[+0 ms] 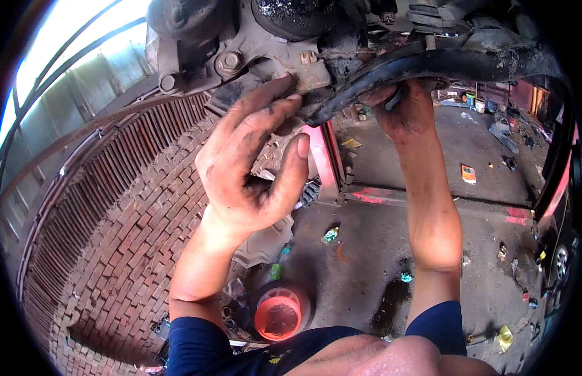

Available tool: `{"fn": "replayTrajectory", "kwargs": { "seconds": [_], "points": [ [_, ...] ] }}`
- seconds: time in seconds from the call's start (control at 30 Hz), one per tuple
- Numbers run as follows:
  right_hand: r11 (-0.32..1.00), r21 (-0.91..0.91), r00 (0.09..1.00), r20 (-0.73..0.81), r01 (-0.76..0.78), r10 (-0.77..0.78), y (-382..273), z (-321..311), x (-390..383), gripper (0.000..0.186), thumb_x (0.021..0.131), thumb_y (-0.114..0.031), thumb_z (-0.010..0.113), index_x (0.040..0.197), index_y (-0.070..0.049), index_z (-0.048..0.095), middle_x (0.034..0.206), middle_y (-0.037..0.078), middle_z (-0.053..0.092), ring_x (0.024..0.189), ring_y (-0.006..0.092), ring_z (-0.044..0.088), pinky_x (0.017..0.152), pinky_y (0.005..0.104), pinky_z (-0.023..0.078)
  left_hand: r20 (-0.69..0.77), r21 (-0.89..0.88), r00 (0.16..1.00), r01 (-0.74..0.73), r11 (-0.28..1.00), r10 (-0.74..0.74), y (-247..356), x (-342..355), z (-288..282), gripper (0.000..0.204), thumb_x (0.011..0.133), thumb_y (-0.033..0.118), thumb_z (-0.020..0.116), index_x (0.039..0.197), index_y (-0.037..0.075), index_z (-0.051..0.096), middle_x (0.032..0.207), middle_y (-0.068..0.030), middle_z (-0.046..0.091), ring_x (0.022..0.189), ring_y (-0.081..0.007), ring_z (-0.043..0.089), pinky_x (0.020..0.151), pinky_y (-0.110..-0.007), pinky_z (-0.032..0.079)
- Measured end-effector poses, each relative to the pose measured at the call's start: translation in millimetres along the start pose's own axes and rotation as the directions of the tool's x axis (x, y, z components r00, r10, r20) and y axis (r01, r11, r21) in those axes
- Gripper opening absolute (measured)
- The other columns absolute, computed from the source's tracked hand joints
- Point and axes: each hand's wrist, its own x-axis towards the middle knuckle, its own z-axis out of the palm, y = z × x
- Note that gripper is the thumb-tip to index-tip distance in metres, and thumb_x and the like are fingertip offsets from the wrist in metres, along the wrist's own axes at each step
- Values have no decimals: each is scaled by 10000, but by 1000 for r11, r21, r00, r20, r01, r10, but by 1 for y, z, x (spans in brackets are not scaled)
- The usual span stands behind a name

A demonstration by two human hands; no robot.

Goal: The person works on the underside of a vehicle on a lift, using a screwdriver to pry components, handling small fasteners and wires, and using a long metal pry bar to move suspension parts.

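Both my arms reach up to the underside of a greasy vehicle. My left hand (241, 163) is open, its thumb apart and its darkened fingertips at the lower edge of a metal bracket (313, 72). Two large bolt heads, the nearer one a flanged bolt (229, 62), sit left of the bracket. A thick black curved bar or hose (453, 65) runs from the bracket off to the right. Under and behind it is my right hand (408, 116), its fingers mostly hidden. A short dark piece (396, 98) shows at its palm; whether it is held I cannot make out.
A dark round housing (294, 17) hangs above. Below are a concrete floor (366, 250), a brick wall (134, 250) and a pink post (324, 160). An orange-red bucket (278, 316) stands near me. A plastic bottle (330, 235) and an orange packet (468, 174) lie on the floor.
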Motion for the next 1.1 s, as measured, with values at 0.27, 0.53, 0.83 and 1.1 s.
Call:
{"fn": "replayTrajectory", "kwargs": {
  "seconds": [0.27, 0.53, 0.83, 1.1],
  "points": [
    [1000, 6, 1000, 20, -20, 19, 4, 8, 0, 226, 925, -219, 771, 1027, -28, 705, 981, 111, 747, 784, 185, 713, 622, 233, 583, 123, 31, 989, 81, 996, -84, 6, -5, 4, 305, 823, 31, 762, 1092, -93, 692, 1117, -287, 729, 1038, -322, 758, 779, -319, 608],
    [993, 112, 993, 117, -36, 22, 1, 15, 4, 225, 940, -225, 748, 1068, -43, 720, 995, 83, 754, 941, 205, 707, 853, 338, 574, 119, 53, 983, 131, 990, -137, 11, -2, 5, 304, 828, 38, 754, 1094, -92, 687, 1175, -329, 704, 1062, -333, 752, 743, -304, 600],
    [980, 130, 988, 39, -150, 146, -1, -1, 0, 296, 923, -212, 778, 1189, -138, 670, 1145, 48, 719, 892, 110, 687, 732, 238, 592, 124, 69, 986, 107, 992, -115, 12, -2, 7, 311, 834, 43, 745, 1112, -79, 680, 1224, -326, 692, 985, -285, 767, 688, -272, 585],
    [1000, 10, 999, 30, 15, -15, 8, 6, -1, 177, 927, -196, 732, 1044, -66, 706, 946, 69, 738, 835, 201, 690, 778, 347, 561, 118, 89, 986, 109, 990, -119, 10, -4, 8, 298, 837, 40, 738, 1109, -70, 688, 1251, -311, 690, 849, -198, 758, 649, -246, 563]
  ]
}}
